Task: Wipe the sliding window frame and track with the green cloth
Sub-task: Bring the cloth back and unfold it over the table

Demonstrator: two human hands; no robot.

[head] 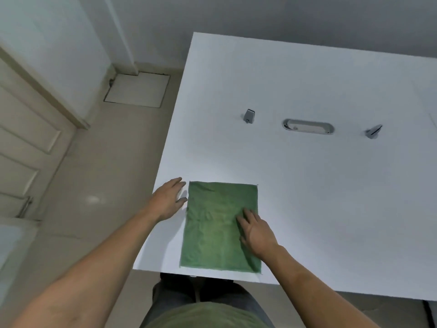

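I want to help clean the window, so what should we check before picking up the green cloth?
1. Green cloth lies flat on the white table: ok.
2. Right hand is on the cloth, fingers straight, resting near its right edge: ok.
3. Left hand is ready: not ok, it is open beside the cloth's left edge, on the table and not on the cloth.
4. Cloth is held in a grip: not ok, neither hand curls round it.
5. Nothing sits on the cloth besides the hand: ok.
6. Window frame and track are within reach: cannot tell, no window shows in this view.
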